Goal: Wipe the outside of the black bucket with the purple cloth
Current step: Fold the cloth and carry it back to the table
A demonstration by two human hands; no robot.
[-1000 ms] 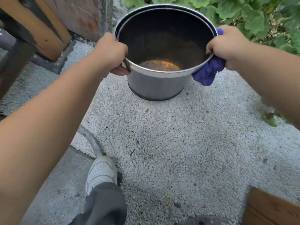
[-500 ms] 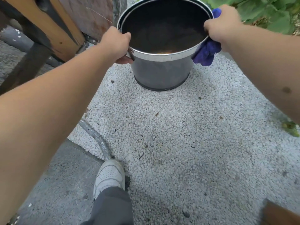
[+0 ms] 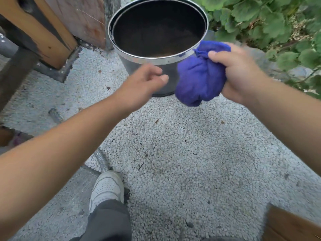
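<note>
Where both hands had gripped its rim, the round bucket (image 3: pixel 166 54) now stood free on pebbled ground (image 3: pixel 182 153); the right hand (image 3: pixel 238 73) clutched the bunched cloth (image 3: pixel 198 79), the left hand (image 3: pixel 140 86) hung loosely curled, empty.

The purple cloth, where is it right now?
The purple cloth is bunched in the right hand, right of centre, in front of the black bucket.

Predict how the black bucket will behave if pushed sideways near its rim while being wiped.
The black bucket looks empty and narrows toward its base, so it probably tips or slides easily on the gravel. Neither hand holds it now, so steadying seems wise.
</note>
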